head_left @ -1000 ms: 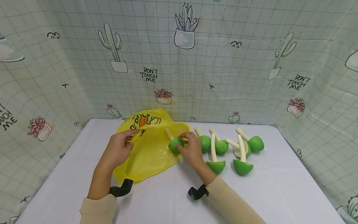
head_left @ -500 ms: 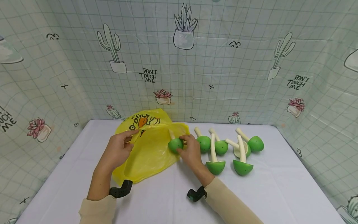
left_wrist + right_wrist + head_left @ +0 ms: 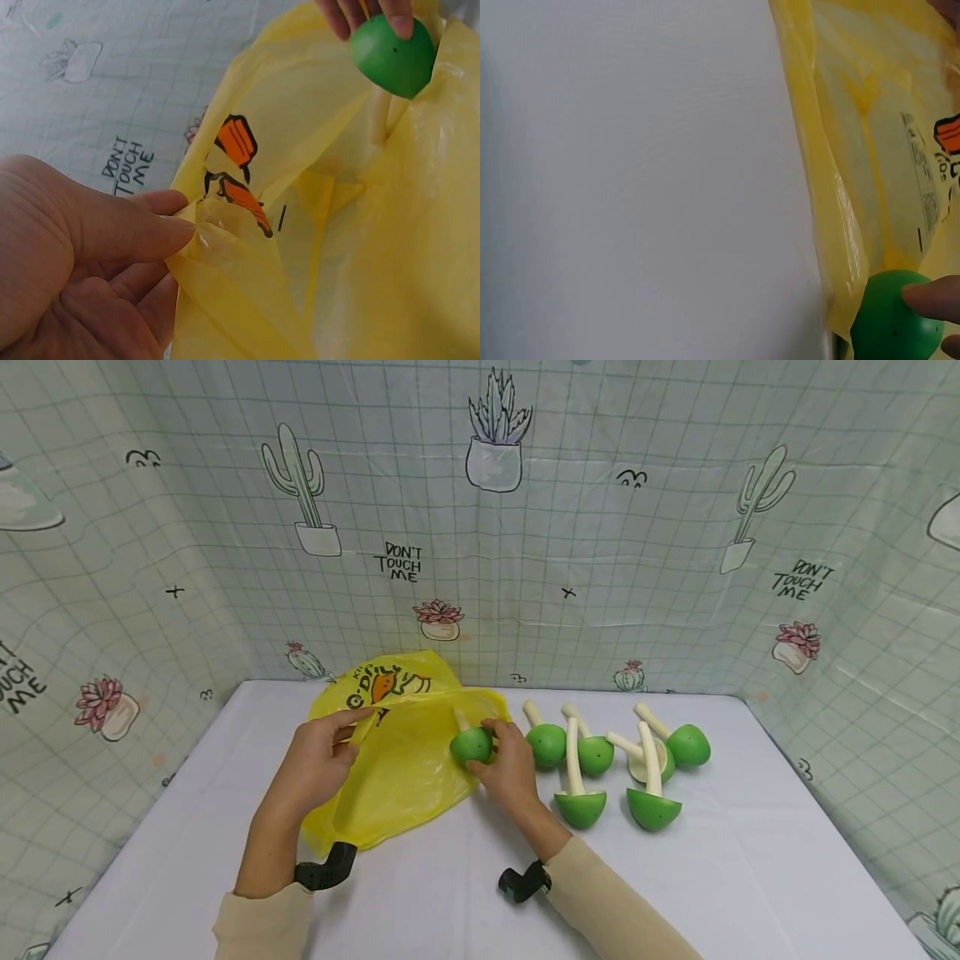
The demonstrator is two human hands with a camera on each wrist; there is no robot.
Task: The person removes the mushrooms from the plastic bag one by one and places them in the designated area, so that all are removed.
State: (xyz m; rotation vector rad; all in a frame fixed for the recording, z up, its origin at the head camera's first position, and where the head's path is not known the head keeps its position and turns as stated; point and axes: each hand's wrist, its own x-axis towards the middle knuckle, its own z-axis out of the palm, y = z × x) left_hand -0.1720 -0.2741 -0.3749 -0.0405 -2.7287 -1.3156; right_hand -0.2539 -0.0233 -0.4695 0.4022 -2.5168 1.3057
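Observation:
In the head view my left hand [image 3: 313, 764] pinches the rim of a yellow plastic bag [image 3: 397, 785] between thumb and forefinger. The left wrist view shows the same thumb and finger on the film, and the bag's mouth spread. My right hand [image 3: 512, 767] grips a green-capped, white-stemmed mushroom-shaped piece [image 3: 471, 747] by its cap at the bag's right side. Its stem points away, into the bag's mouth. From the left wrist, the green cap [image 3: 394, 56] and stem appear at the opening. Only fingertips on the cap [image 3: 896, 319] show in the right wrist view.
Several similar mushroom-shaped pieces lie to the right of my right hand, among them a near one [image 3: 654, 808] and a far one [image 3: 688, 745]. A white cloth [image 3: 450, 902] covers the table. Behind it hangs a cactus-printed curtain [image 3: 585, 527].
My right hand has shifted slightly left and toward me. The stem of the piece it grips has turned more upright. My left hand stays on the bag's rim.

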